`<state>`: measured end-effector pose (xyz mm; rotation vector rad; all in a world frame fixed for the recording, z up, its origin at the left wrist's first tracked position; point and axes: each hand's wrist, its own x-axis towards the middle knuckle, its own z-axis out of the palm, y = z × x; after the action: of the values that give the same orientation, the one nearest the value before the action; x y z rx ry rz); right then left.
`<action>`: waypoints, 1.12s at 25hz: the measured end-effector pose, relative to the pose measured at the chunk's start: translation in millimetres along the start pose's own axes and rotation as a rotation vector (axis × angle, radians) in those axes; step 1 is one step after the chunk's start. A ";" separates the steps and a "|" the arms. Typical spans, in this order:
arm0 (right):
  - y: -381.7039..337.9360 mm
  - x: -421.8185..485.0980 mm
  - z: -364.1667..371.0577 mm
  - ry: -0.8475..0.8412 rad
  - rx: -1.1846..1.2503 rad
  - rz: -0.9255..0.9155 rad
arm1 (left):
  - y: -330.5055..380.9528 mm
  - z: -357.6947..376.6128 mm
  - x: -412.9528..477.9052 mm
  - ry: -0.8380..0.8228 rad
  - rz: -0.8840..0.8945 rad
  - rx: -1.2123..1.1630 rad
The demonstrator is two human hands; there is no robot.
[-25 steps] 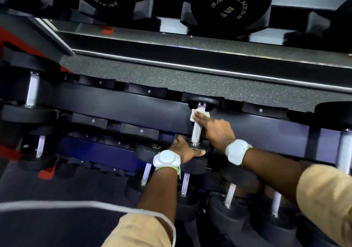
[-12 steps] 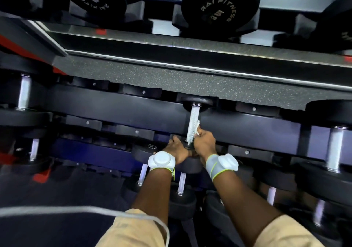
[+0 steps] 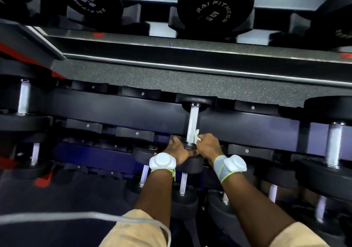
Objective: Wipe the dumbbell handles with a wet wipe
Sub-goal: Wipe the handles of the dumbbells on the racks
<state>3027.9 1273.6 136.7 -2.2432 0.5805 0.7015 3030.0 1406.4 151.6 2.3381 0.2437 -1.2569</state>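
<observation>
Head camera, nearest first: a grey cable [image 3: 80, 216] loops across our tan sleeve [image 3: 133, 231], and under our forearms a lower row of small dumbbells [image 3: 183, 199] crowds the rack. Our left hand [image 3: 178, 148] clasps the near head [image 3: 192, 164] of the dumbbell we are cleaning, fingers curled over its rim to steady it. Just right of it, our right hand [image 3: 207, 147] pinches the wet wipe [image 3: 196, 136] against the near end of the knurled handle [image 3: 192, 123], which runs away from us to the far head [image 3: 196, 103] seated at the rack beam [image 3: 114, 113]. We judge the wiping of this handle to be under way, at its near end. Next calls for a pass along the bar with the wipe wrapped round it, then a shift to a neighbour such as the thicker handle [image 3: 333, 144] at right. The beam and close-set heads leave our knuckles little room. Farther off lie a speckled surface [image 3: 152, 79] and large dumbbells [image 3: 215, 9] marked RAI FITNESS.
</observation>
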 end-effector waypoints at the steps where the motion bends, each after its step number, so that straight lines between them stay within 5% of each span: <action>1: -0.1 -0.5 0.2 0.004 0.003 0.004 | 0.3 -0.9 0.5 0.001 -0.007 0.004; 16: -17.5 -26.9 -24.4 0.064 0.259 0.087 | 5.3 -7.8 -14.9 0.150 0.047 0.095; 28: -131.9 -89.6 -41.3 0.040 0.434 -0.208 | -27.0 -118.0 -94.2 0.475 0.516 -0.081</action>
<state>3049.9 1346.9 282.4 -1.8789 0.4583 0.3825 3054.2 1493.1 275.7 2.3814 -0.1530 -0.4373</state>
